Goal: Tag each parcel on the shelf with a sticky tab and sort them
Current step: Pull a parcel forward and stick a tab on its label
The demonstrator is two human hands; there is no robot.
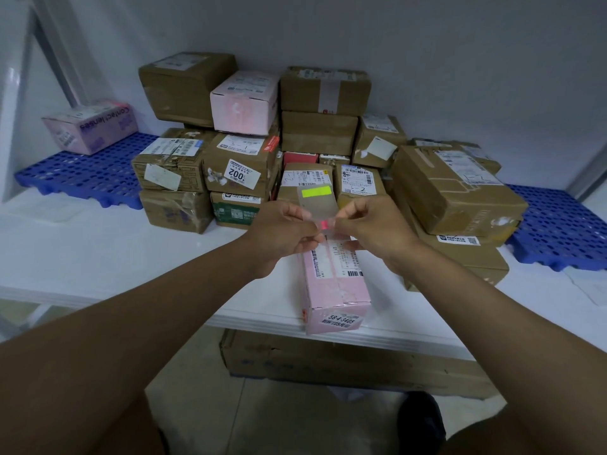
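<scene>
Head view: your left hand [282, 229] and right hand [371, 229] meet above the far end of a long pink parcel [335, 284]. The fingers of both hands are curled and pinch a clear, glossy backing sheet [317, 201] that stands up between them; it carries a lime-green tab [316, 192] near its top and a small pink-red tab [324, 223] right at your fingertips. Which fingers touch the pink-red tab is hard to make out.

The pink parcel is a smooth, tape-wrapped cardboard box lying flat on the white shelf [98, 244]. Its long axis runs away from you, and its near end, with a printed label, overhangs the shelf edge slightly. Your hands hide its far end.

Behind it, brown taped cartons [243, 165] are stacked, some resting on perforated blue plastic mats [82, 172]. A second pink box [88, 126] sits apart at the left.
</scene>
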